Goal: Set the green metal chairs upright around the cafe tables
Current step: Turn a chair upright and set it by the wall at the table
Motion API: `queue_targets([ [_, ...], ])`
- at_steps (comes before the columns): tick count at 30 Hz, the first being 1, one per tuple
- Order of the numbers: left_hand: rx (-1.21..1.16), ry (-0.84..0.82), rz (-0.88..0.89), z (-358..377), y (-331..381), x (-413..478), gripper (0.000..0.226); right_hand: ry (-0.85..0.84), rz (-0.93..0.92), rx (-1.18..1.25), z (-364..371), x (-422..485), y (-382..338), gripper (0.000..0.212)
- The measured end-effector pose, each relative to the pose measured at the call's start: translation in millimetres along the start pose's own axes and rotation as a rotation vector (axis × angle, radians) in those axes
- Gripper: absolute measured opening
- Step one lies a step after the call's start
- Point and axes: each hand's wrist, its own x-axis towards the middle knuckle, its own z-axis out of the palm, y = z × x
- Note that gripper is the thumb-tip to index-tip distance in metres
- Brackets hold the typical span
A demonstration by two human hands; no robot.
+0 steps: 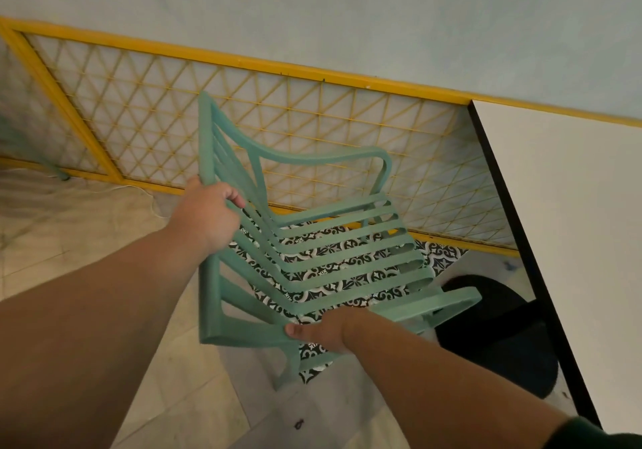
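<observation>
A green slatted armchair (333,257) fills the middle of the head view, seat facing me and tilted, its front toward the table on the right. My left hand (208,212) grips the top rail of its backrest. My right hand (323,330) holds the near armrest, thumb on top and fingers curled under it. The far armrest arches toward the yellow fence. A white cafe table (573,240) with a black edge stands on the right, its round black base (500,337) just beyond the chair's front.
A yellow lattice fence (312,128) runs along the wall behind the chair. Patterned black-and-white tiles (441,257) lie under the chair, pale floor tiles to the left. A leg of another green chair (52,167) shows at far left.
</observation>
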Motion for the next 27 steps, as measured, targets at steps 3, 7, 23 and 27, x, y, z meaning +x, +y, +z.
queue_targets([
  [3, 0.000, -0.012, 0.006, -0.1, -1.3, 4.7, 0.034, 0.009, -0.008, -0.004, -0.2, 0.5, -2.0, 0.139],
  [7, 0.016, 0.002, 0.038, 0.9, -5.9, 7.9, 0.026, 0.030, -0.023, -0.017, 1.3, 4.9, -1.8, 0.136],
  [23, 0.138, -0.036, -0.217, -2.6, 7.1, -120.0, 0.097, 0.107, -0.118, -0.064, 23.0, 36.8, 28.8, 0.156],
  [27, 0.021, -0.063, -0.240, -0.9, 10.0, -117.8, 0.088, 0.140, -0.046, 0.002, 20.4, 23.1, 30.5, 0.147],
])
